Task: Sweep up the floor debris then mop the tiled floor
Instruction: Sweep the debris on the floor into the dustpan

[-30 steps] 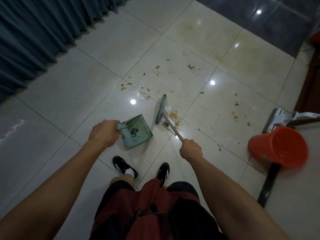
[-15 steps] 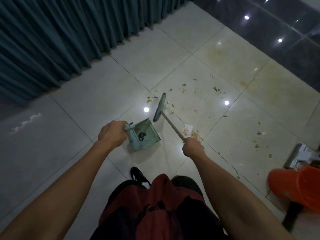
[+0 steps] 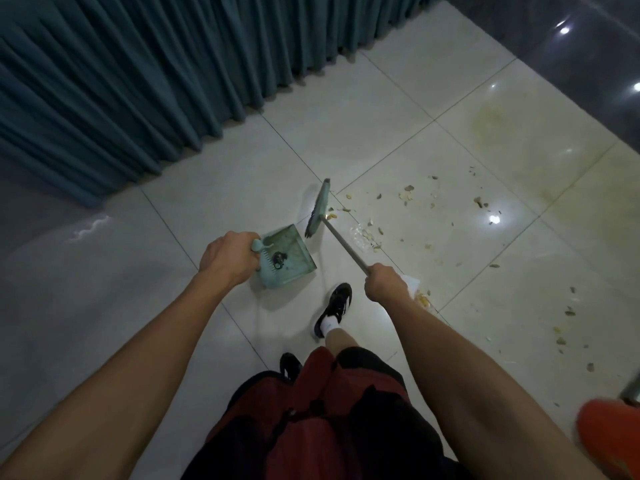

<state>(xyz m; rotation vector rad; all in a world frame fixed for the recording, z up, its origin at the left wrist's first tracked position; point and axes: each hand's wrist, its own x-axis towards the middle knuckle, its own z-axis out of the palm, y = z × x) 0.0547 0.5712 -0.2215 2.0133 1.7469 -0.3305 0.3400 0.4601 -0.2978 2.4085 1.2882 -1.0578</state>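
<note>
Left hand (image 3: 228, 259): closed fist round the handle of the teal dustpan (image 3: 289, 258). Pan sits low over the tiled floor (image 3: 346, 126), open edge facing away from the person; contact w/ floor can't be confirmed. Inside the pan: one small dark clump near the comb teeth at the handle end.

Right hand (image 3: 386, 282): closed round the thin grey shaft of the broom (image 3: 341, 242). Shaft slopes up-left to the teal broom head (image 3: 318, 207), which stands edge-on just beyond the pan's far right corner, apart from it.

Debris (image 3: 405, 195): scattered crumbs and flakes spread to the right of the broom head, none between head and pan. Clear crumpled wrapper (image 3: 360, 233) lies beside the shaft w/ yellowish bits round it. White paper scrap (image 3: 414, 282) shows just behind the right hand, more yellow crumbs below it. Yellowish stain (image 3: 488, 123) on a far tile.

Teal curtain (image 3: 156, 74) hangs along the left, hem reaching the floor. Orange bucket (image 3: 609, 441) cut off at the lower right corner. Person wears black shoes, one foot (image 3: 334, 306) forward betw. the arms.
</note>
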